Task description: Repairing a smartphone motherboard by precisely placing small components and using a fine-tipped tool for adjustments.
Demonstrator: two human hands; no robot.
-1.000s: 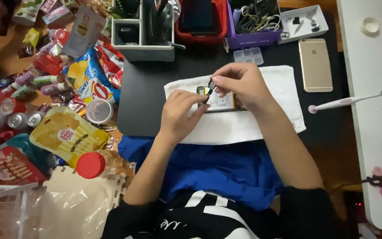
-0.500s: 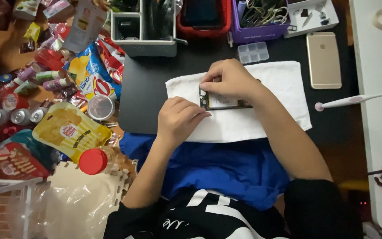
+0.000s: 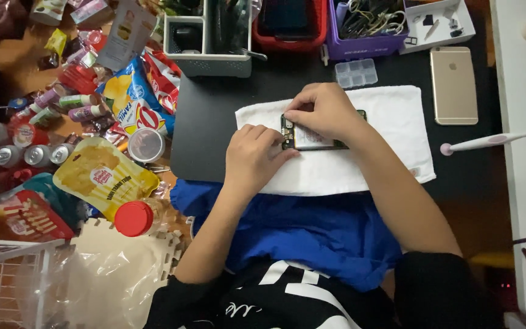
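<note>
Item: opened phone (image 3: 312, 139), one, back cover off, its inner boards exposed, lying flat on a white towel (image 3: 391, 116) spread across the black desk (image 3: 214, 122).

Left hand (image 3: 252, 157): rests on the towel at the phone's left end, fingers together and pressed against its edge, steadying it.

Right hand (image 3: 324, 111): lies over the upper part of the phone, fingers drawn together near the top left corner. Whether they pinch a small part or tool cannot be told; the hand hides it.

Handling note, as a judgement: the work is fine, so the left hand does best to keep the body pinned against the towel while the right moves in small, light strokes from the fingertips alone. Any loose part would be safest set in the clear compartment box (image 3: 355, 73) just above the towel.

Count of other items:
- gold phone (image 3: 453, 85), one, face down, right of the towel
- white brush-like tool with pink tip (image 3: 488, 140), one
- purple basket (image 3: 369, 33), one
- red basket (image 3: 290, 30), one
- grey organiser (image 3: 208, 42), one
- drink cans (image 3: 25, 152), four showing at the left
- red-lidded jar (image 3: 134, 218), one
- yellow snack pouch (image 3: 101, 176), one

Blue cloth (image 3: 299, 231) covers the lap.
</note>
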